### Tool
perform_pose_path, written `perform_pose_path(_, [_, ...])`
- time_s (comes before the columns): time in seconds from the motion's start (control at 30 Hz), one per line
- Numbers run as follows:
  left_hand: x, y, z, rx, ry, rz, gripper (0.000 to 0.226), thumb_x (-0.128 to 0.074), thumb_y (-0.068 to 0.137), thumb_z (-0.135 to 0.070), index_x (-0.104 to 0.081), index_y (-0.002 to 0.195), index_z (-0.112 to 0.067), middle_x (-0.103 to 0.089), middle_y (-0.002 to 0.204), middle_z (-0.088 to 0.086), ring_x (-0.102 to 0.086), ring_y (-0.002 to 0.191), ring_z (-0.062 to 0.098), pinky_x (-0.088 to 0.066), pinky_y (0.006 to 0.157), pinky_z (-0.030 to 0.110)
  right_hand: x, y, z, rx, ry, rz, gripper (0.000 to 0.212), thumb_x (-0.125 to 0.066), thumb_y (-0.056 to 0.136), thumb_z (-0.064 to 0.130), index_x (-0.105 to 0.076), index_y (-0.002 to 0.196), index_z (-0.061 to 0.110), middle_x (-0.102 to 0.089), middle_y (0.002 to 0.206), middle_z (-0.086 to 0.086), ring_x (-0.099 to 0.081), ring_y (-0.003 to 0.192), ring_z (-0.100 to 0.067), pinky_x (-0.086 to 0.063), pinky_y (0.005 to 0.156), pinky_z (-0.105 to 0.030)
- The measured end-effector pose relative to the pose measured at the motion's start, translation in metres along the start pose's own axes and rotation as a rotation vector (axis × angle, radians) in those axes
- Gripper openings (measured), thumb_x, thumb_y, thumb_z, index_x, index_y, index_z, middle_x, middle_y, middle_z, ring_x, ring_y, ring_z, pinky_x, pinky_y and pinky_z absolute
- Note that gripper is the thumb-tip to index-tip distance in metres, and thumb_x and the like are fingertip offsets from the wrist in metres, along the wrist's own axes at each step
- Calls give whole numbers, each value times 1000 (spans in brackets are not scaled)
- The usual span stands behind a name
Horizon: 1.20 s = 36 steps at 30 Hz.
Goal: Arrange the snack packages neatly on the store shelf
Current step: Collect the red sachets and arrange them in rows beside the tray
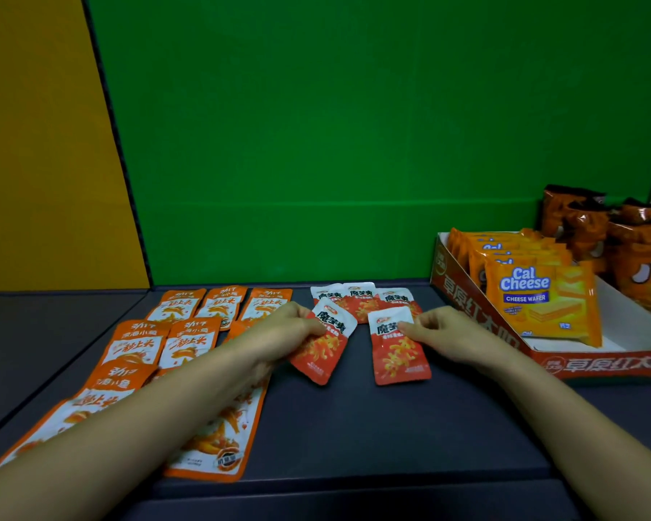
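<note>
Small red-and-white snack packets lie on the dark shelf [354,438]. My left hand [284,329] pinches one tilted red packet [322,351] at its upper left edge. My right hand [438,330] pinches the top right of another red packet [397,355], which lies nearly straight. Behind them, three red packets [361,300] sit in a row near the green back wall. To the left, several orange-and-white packets [188,325] lie in rows, partly hidden under my left forearm.
A red cardboard display tray [478,310] at the right holds yellow Cal Cheese wafer packs [538,302]. Orange crisp bags [617,235] stand behind it. A green back wall and a yellow left panel [34,163] bound the shelf.
</note>
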<state>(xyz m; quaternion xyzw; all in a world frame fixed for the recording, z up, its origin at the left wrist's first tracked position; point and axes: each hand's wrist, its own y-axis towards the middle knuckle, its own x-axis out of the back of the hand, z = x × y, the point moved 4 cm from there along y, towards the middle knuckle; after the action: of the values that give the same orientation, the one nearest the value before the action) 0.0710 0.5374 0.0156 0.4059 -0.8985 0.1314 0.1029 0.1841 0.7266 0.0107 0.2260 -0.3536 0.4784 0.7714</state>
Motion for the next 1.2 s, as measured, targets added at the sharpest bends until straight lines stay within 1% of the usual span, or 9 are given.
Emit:
perform_pose_path(0.1, [-3, 2, 3, -56, 173, -30, 13, -56, 91, -16, -45, 85, -17, -59, 73, 3, -56, 63, 14, -47, 63, 26, -4, 0, 2, 14, -137, -52, 48, -53, 90, 44, -35, 54, 19, -39, 55, 4, -37, 53, -10, -31, 58, -28])
perform_pose_path(0.2, [-1, 3, -3, -157, 536, -61, 22, -60, 88, -29, -43, 78, -19, -56, 79, 0, -53, 76, 18, -42, 71, 30, -6, -1, 3, 30, -217, -93, 49, -51, 89, 49, -35, 53, 19, -41, 56, 5, -41, 56, -11, -34, 61, -31])
perform_pose_path(0.37, [0, -1, -12, -155, 859, -55, 41, -60, 82, -52, -46, 64, -19, -54, 70, 1, -50, 70, 18, -36, 64, 27, -7, -5, 5, 22, -335, -100, 46, -44, 90, 54, -38, 59, 20, -47, 63, 5, -47, 64, -13, -36, 60, -29])
perform_pose_path(0.53, [-5, -4, -7, -163, 1114, -125, 50, -46, 86, -62, -54, 76, -14, -60, 81, 3, -60, 85, 24, -44, 71, 31, -6, -10, 9, 53, -455, -123, 44, -38, 92, 55, -41, 64, 20, -52, 73, 5, -51, 72, -15, -35, 58, -29])
perform_pose_path(0.8, [-7, 3, -7, -81, 1167, -80, 53, -40, 88, -62, -56, 80, -12, -59, 81, 4, -57, 80, 25, -39, 67, 30, -7, -9, 11, 72, -561, -110, 44, -33, 93, 56, -39, 64, 24, -55, 88, 1, -57, 85, -20, -42, 70, -31])
perform_pose_path(0.9, [-10, 2, -7, -50, 1196, -78, 54, -38, 89, -63, -48, 68, -14, -52, 69, 1, -57, 80, 26, -37, 66, 29, -8, -8, 10, 76, -585, -106, 42, -32, 92, 57, -40, 66, 25, -55, 91, 1, -59, 92, -22, -45, 73, -34])
perform_pose_path(0.97, [-10, -4, -10, -78, 1232, -133, 54, -36, 90, -62, -46, 65, -15, -56, 73, 1, -58, 83, 27, -37, 66, 29, -5, -8, 11, 99, -581, -160, 41, -34, 92, 58, -46, 74, 22, -57, 93, 1, -59, 90, -22, -46, 73, -34])
perform_pose_path(1.07, [5, -20, -18, -217, 1246, -305, 48, -37, 93, -55, -58, 92, -13, -65, 104, 9, -59, 101, 30, -42, 75, 34, 4, -13, 23, 194, -517, -291, 34, -39, 91, 53, -45, 74, 25, -55, 88, 5, -56, 83, -17, -43, 68, -32])
perform_pose_path(1.2, [47, -55, -26, -392, 1206, -502, 31, -40, 95, -44, -56, 103, -19, -66, 110, 6, -57, 107, 28, -41, 77, 34, -4, -20, 63, 373, -420, -274, 21, -46, 92, 45, -55, 90, 26, -55, 89, 12, -56, 90, -15, -41, 74, -32])
